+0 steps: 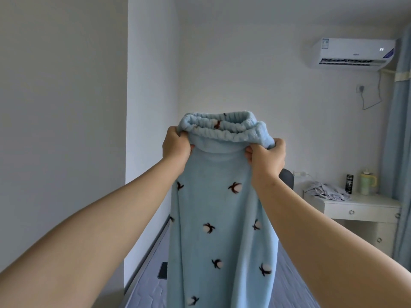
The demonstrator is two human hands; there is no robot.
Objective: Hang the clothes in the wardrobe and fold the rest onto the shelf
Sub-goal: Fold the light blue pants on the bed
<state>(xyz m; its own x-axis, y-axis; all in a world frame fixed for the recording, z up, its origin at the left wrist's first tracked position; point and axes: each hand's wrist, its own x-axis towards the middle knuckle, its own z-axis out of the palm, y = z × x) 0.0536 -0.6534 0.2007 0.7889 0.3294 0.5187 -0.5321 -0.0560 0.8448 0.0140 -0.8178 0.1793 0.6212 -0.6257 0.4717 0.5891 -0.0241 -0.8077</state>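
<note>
Out in front of me, at about chest height, I hold a pair of light blue fleece trousers [222, 218] up by the elastic waistband [224, 130]. My left hand [176, 144] is curled shut on the left end of the waistband, fingers bunched into the gathered cloth. My right hand [266, 155] is closed on the right end, with the fingertips [250, 152] pinching the fabric just under the band. Between the two hands the waistband stands open and ruffled, and the rest of the trousers hangs straight down, out of the bottom of the view. The cloth is dotted with small white and dark motifs.

Below and behind the trousers lies a bed [151, 283] with a blue-grey patterned cover, and a dark flat object [163, 270] lies near its left edge. Far to the right stands a white bench [360, 210] with drawers, carrying a crumpled pale garment [327, 191], a dark can [349, 183] and a pale green cup [367, 182]. An air conditioner [353, 53] is mounted high on the far wall, beside a blue curtain [400, 130] at the right edge.
</note>
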